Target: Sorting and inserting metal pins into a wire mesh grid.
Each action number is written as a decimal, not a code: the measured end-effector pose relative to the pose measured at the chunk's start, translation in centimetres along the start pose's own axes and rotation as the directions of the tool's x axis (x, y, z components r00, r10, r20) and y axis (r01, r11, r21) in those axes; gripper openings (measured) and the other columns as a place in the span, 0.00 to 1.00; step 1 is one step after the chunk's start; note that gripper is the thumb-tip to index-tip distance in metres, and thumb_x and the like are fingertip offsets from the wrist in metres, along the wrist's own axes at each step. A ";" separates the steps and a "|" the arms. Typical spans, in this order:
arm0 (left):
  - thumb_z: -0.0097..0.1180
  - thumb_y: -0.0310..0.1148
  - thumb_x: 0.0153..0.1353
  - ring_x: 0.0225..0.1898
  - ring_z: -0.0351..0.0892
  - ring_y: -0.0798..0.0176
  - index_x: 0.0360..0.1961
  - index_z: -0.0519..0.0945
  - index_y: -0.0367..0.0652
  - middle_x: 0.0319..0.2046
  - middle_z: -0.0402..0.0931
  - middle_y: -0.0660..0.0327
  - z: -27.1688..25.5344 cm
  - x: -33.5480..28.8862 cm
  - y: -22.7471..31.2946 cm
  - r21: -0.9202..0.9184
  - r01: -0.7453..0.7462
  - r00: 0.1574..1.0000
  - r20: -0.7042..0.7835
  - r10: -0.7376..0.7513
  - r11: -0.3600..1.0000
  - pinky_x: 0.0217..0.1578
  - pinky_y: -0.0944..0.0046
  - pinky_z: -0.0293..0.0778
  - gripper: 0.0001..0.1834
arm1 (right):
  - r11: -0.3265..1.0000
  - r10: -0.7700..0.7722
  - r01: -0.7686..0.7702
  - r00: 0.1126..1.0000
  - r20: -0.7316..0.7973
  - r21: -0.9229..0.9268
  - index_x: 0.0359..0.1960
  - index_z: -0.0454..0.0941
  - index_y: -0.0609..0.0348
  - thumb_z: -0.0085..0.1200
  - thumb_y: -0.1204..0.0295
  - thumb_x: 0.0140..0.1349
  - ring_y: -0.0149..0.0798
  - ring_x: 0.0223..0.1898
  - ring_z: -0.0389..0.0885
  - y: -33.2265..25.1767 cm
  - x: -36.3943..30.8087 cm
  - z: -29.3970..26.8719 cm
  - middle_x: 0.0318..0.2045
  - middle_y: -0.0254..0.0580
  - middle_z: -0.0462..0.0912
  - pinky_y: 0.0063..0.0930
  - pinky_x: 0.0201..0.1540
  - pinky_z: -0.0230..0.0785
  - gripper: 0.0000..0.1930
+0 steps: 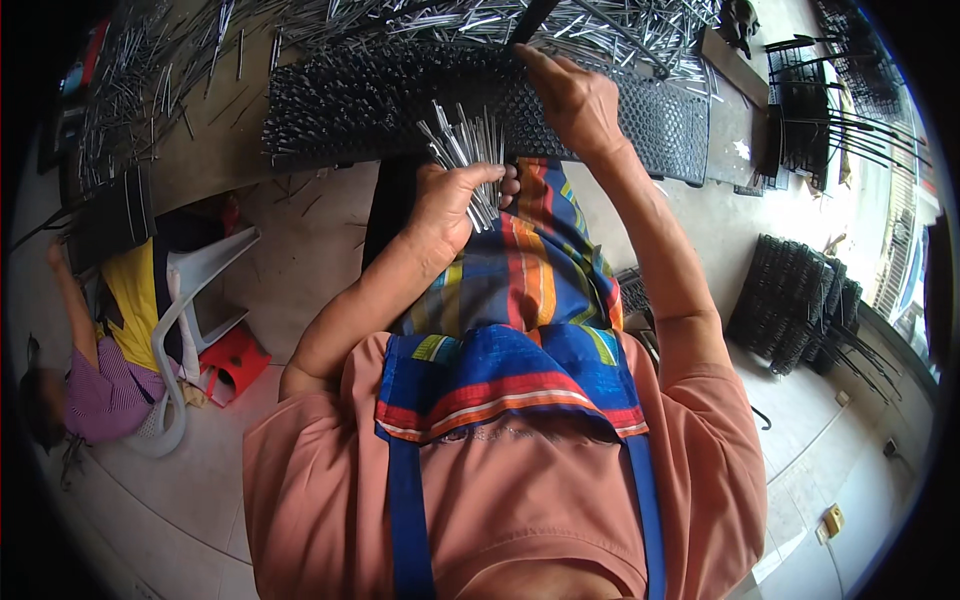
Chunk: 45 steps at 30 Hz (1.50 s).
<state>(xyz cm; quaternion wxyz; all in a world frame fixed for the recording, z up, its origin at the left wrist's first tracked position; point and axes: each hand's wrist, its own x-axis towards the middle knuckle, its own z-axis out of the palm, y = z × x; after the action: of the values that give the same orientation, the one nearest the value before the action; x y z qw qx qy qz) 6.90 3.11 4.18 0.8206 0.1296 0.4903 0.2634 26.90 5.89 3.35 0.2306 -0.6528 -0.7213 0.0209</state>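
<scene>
At the table's edge, over the wearer's apron (530, 370), the left hand (463, 198) is closed round a fanned bundle of thin metal rods (450, 138). The right hand (578, 105) is raised above a black holed panel (655, 125), fingertips beside a dark strip (536, 18); I can't tell whether they grip it. Rods crowd the panel's left part; loose rods (395, 22) litter the tabletop behind.

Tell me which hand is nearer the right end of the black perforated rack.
Right. The right hand appears over the black perforated rack, left of its right end; the left hand is farther left, holding metal rods by the near edge.
</scene>
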 end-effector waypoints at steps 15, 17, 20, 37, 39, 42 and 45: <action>0.55 0.17 0.55 0.31 0.85 0.56 0.40 0.80 0.32 0.33 0.82 0.52 -2.1 -0.1 -1.4 0.040 0.066 0.998 -0.002 -0.066 0.997 0.31 0.57 0.84 0.11 | 0.226 0.693 -0.354 0.714 0.106 0.908 0.30 0.83 0.61 0.62 0.75 0.57 0.19 0.18 0.65 -0.9 -2.1 -2.0 0.19 0.28 0.76 0.15 0.21 0.54 0.03; 0.56 0.17 0.54 0.30 0.85 0.56 0.38 0.80 0.31 0.31 0.82 0.51 -3.1 -0.4 -2.6 0.069 0.070 0.997 -0.019 -0.069 0.995 0.32 0.58 0.83 0.09 | 0.373 0.661 -0.261 0.748 -0.058 0.891 0.30 0.83 0.61 0.63 0.76 0.56 0.19 0.20 0.67 0.5 -1.3 -0.9 0.20 0.28 0.77 0.15 0.22 0.57 0.03; 0.57 0.15 0.52 0.24 0.84 0.59 0.30 0.81 0.29 0.26 0.82 0.52 -3.0 -1.6 -2.8 0.272 -0.003 0.996 0.090 -0.022 0.962 0.27 0.62 0.82 0.04 | 0.644 0.516 -0.141 0.805 -0.291 0.752 0.31 0.83 0.62 0.64 0.79 0.53 0.20 0.23 0.71 1.7 -0.7 0.1 0.22 0.29 0.79 0.15 0.25 0.61 0.04; 0.59 0.21 0.54 0.25 0.82 0.61 0.34 0.81 0.33 0.28 0.83 0.52 -1.9 -0.5 -0.7 0.109 -0.060 0.998 0.018 0.058 0.992 0.26 0.64 0.79 0.06 | 0.959 0.266 -0.231 0.934 -0.238 0.167 0.34 0.85 0.52 0.63 0.73 0.54 0.40 0.25 0.81 -0.2 -0.5 -0.5 0.26 0.39 0.80 0.25 0.28 0.70 0.06; 0.58 0.21 0.54 0.26 0.83 0.61 0.36 0.81 0.33 0.28 0.83 0.52 -1.6 -0.7 -0.3 0.102 -0.073 0.997 0.039 0.070 0.992 0.26 0.64 0.79 0.07 | 0.963 0.249 -0.209 0.931 -0.266 0.170 0.33 0.85 0.57 0.63 0.71 0.54 0.36 0.24 0.81 -0.6 -1.1 -0.7 0.25 0.39 0.82 0.26 0.28 0.70 0.06; 0.59 0.18 0.53 0.26 0.83 0.60 0.34 0.82 0.31 0.29 0.83 0.53 -0.9 -1.2 0.3 0.055 -0.070 0.991 0.117 0.063 0.996 0.28 0.63 0.79 0.07 | 0.468 0.388 -0.661 0.750 0.536 0.586 0.39 0.83 0.69 0.68 0.64 0.49 0.32 0.30 0.82 -1.7 -2.4 -0.6 0.33 0.47 0.85 0.25 0.35 0.73 0.21; 0.58 0.19 0.56 0.27 0.83 0.59 0.37 0.81 0.32 0.30 0.83 0.53 -0.7 -0.6 -1.1 0.037 -0.240 0.968 0.086 0.236 0.970 0.29 0.61 0.81 0.07 | 0.222 0.338 -0.736 0.673 0.658 0.639 0.24 0.81 0.63 0.66 0.71 0.52 0.24 0.19 0.71 -4.4 -3.4 -0.4 0.16 0.32 0.77 0.21 0.21 0.62 0.09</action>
<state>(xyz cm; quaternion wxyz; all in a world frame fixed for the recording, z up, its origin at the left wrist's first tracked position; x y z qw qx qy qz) 6.45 1.87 3.75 0.7990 0.2174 0.4438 0.3426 23.07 1.91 4.13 0.3622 -0.6277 -0.3487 0.5944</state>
